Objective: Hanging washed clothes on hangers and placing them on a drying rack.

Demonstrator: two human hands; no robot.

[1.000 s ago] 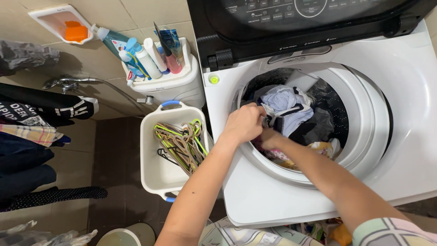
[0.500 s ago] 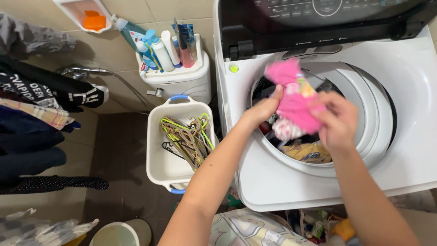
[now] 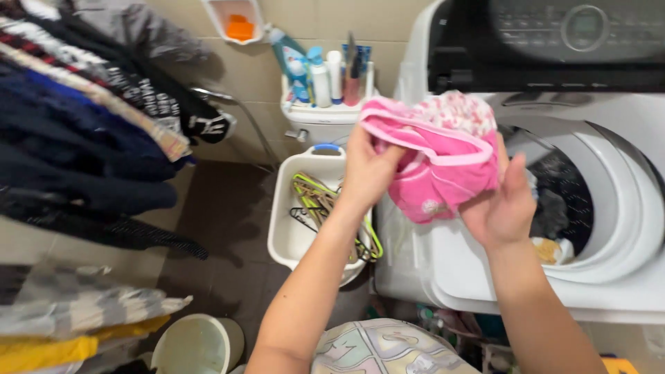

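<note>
A pink garment (image 3: 436,163) with a floral white part hangs in the air in front of the open top-loading washing machine (image 3: 623,277). My left hand (image 3: 366,170) grips its left edge and my right hand (image 3: 500,208) holds its lower right side. More laundry lies in the drum (image 3: 564,208), dark and yellow pieces partly visible. The garment hides part of the drum opening.
A white basket (image 3: 284,242) with several clothes hangers stands on the floor left of the washer. Behind it a white cistern carries bottles (image 3: 322,76). Clothes hang on a rack (image 3: 83,131) at the left. A pale bucket (image 3: 197,343) sits at the bottom.
Both hands went from digging in the drum to lifting out the pink garment, which now is raised and carried left. The view has swung left toward the hanging clothes.
</note>
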